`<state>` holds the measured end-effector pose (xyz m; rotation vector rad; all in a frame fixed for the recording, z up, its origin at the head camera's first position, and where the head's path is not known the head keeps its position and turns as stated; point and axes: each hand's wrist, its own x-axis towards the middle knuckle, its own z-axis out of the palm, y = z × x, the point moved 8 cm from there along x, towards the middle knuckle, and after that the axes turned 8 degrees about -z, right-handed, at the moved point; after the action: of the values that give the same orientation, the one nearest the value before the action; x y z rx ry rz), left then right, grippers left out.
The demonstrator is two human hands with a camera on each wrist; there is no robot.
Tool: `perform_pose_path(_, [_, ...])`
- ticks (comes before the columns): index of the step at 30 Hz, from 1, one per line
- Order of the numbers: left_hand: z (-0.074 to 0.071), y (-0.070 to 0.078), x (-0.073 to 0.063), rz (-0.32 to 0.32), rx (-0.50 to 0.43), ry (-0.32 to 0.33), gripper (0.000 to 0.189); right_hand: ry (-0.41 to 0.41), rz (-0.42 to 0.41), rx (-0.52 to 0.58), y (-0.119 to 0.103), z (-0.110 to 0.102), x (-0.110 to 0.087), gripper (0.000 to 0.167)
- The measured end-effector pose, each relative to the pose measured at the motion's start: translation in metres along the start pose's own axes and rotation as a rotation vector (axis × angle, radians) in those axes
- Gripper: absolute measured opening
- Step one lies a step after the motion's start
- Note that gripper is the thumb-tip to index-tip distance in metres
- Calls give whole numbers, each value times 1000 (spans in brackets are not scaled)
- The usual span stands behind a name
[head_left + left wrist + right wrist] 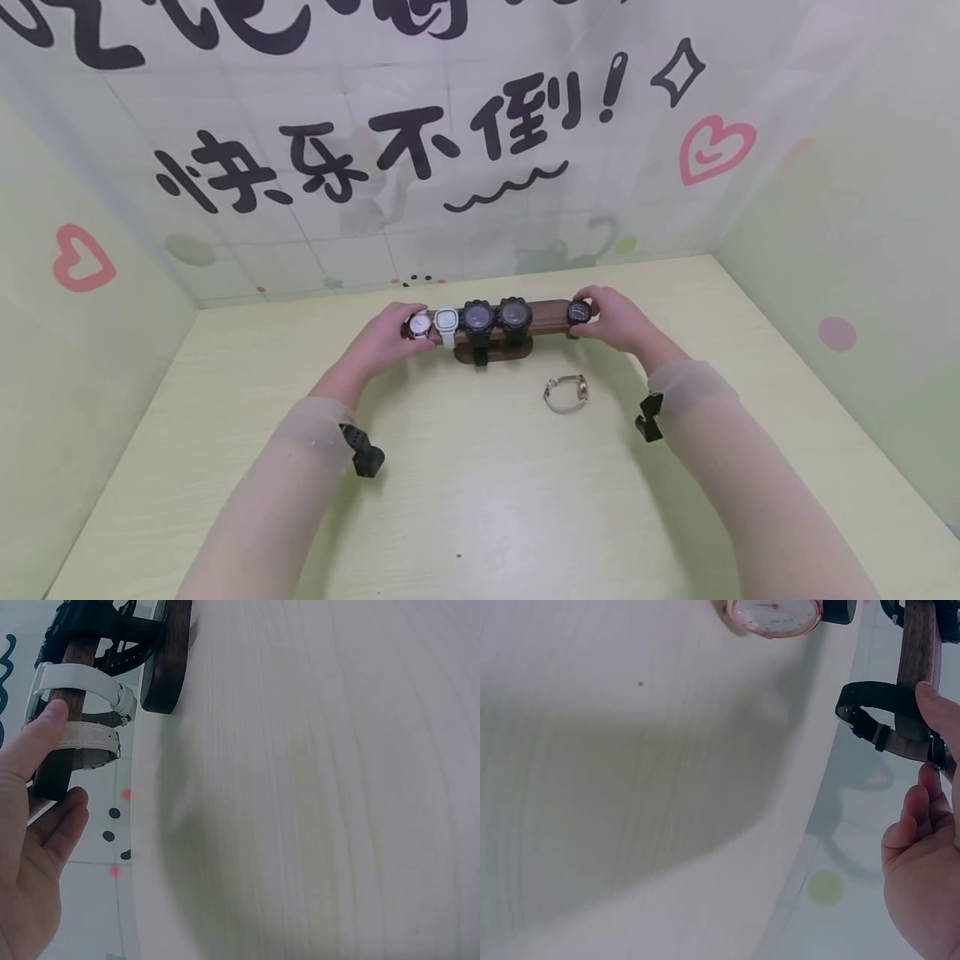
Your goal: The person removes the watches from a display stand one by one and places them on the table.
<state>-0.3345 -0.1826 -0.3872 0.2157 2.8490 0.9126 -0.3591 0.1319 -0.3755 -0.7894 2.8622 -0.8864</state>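
A dark brown wooden watch stand (551,315) with a horizontal bar and a rounded base (504,353) stands toward the back of the table. My left hand (392,337) grips its left end, thumb on the bar (73,697) by two white-strapped watches. One has a round face (420,324), the other a squarish white face (447,318). Two chunky black watches (478,317) sit beside them. At the right end my right hand (617,319) pinches a black-strapped watch (877,694) looped round the bar; its fingertips are partly hidden. Another watch (566,394) lies on the table, in front of the stand.
The pale wooden table (480,483) meets a printed backdrop (337,242) right behind the stand. Side panels (862,250) rise at left and right. Black wrist mounts (363,454) hang from both sleeves.
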Motion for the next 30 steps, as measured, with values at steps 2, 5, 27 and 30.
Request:
perform_pose_path(2, [0,0,0,1,-2,-1,67,11,-9,-4,1,-1,-2,53])
perform_pose_path(5, [0,1,1,8,-10,0,67,31,-16,-5,1,-4,-7,49])
perform_pose_path(27, [0,0,2,4,-17,7,64,75,-67,76,-13,1,-35,44])
perform_pose_path(30, [0,-1,1,4,-16,7,64,62,-87,105,-19,8,-36,45])
